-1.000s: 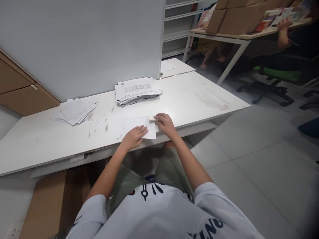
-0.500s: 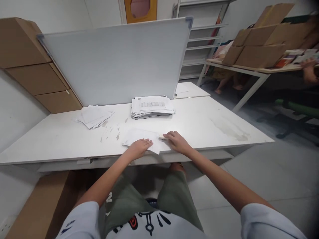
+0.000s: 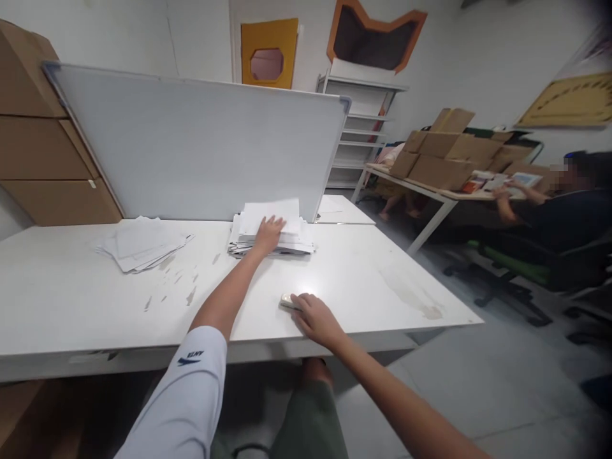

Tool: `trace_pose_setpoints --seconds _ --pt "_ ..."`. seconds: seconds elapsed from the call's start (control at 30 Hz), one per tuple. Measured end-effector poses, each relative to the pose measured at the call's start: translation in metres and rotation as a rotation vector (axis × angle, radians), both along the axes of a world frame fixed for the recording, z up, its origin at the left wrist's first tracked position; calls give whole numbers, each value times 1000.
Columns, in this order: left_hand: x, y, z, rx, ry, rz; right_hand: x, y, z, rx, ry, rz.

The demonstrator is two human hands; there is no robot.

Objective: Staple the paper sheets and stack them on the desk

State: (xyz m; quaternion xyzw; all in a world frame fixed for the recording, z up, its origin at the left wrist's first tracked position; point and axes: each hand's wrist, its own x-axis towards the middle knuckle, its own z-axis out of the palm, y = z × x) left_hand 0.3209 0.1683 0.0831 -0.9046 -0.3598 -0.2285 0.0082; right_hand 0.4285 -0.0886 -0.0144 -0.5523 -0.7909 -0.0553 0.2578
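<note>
At the back of the white table, my left hand [image 3: 269, 234] lies with its fingers spread on the blank white sheets [image 3: 272, 210] that top a thick stack of papers [image 3: 301, 245]. The stack's edges are uneven, and the hand hides part of the top sheets. Nearer the front edge, my right hand [image 3: 315, 317] is closed around the rear of a small pale stapler [image 3: 287, 301], which rests on the table. The stapler's front end sticks out to the left of the fingers. Farther left lies a loose, fanned pile of white papers [image 3: 138, 243].
The white table [image 3: 349, 280] has grey worn marks. A whiteboard [image 3: 201, 146] leans upright behind the stack, beside piled cardboard boxes [image 3: 43, 150]. At right, another person [image 3: 564, 197] sits at a table with boxes [image 3: 440, 172]; a shelf [image 3: 358, 140] stands behind.
My left hand has moved from the sheets near the front edge to the stack, where blank sheets now lie on top. My right hand still holds the stapler. The view has tilted up.
</note>
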Motion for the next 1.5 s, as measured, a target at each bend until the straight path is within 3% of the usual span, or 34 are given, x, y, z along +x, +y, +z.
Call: trace_pose_setpoints --seconds 0.07,0.17,0.27,0.33,0.37,0.43,0.5,0.63,0.7,0.77,0.93,1.07,1.27,1.43,1.5 --pt "26 4 -11 -90 146 -54 1 2 -3 1 9 -7" --pt "47 4 -24 -168 182 -65 3 3 -1 -26 6 -14" --pt "50 6 -28 -225 190 -79 6 -1 4 -94 33 18" --pt "33 15 -29 -169 95 -163 10 -4 5 -119 69 18" --pt "15 21 -29 -130 24 -166 12 -5 4 -119 85 9" --pt "-41 31 -28 -79 -88 -24 14 -7 2 -122 102 9" --pt "-120 33 -24 -77 -129 256 14 -8 1 -119 106 27" --pt "-282 21 -26 -80 -130 622 12 -10 2 -95 102 50" --pt "-333 15 -35 -183 -111 854 12 -10 1 -88 102 44" --pt "-355 9 -43 -245 -88 958 12 -10 1 -91 101 35" --pt "-344 -2 -48 -169 -28 991 13 -12 -2 -75 92 31" --pt "-342 -4 -50 -31 -52 900 11 -13 -3 -43 89 37" --pt "-351 5 -55 -176 8 984 8 -12 -4 6 78 47" --pt "-342 -4 -53 -117 65 989 9 -13 -3 15 61 49" --pt "-341 -10 -53 -71 55 907 10 -13 -4 13 57 52"
